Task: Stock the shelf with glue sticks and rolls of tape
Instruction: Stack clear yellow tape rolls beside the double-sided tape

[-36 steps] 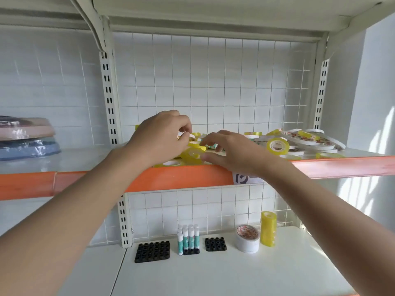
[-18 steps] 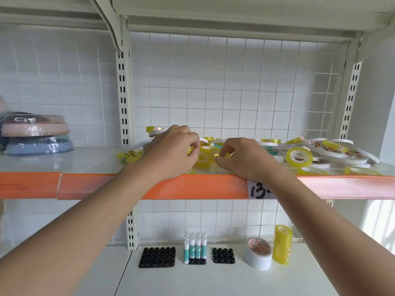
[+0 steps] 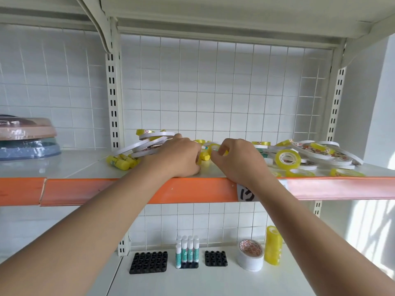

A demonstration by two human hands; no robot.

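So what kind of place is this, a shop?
Probably a stationery shop or stockroom: slotted metal shelving with an orange price strip, a loose pile of tape rolls, and glue sticks displayed below.

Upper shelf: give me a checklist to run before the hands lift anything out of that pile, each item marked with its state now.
1. Left hand holds one item only: cannot tell, fingers hide it.
2. Right hand has a firm pinch on the yellow tape roll: ok.
3. Loose tape rolls lie clear of the orange shelf edge: not ok, some lie near it.
4. Yellow glue sticks out of the arms' way: ok.
5. Black holder on the lower shelf has free slots: ok.
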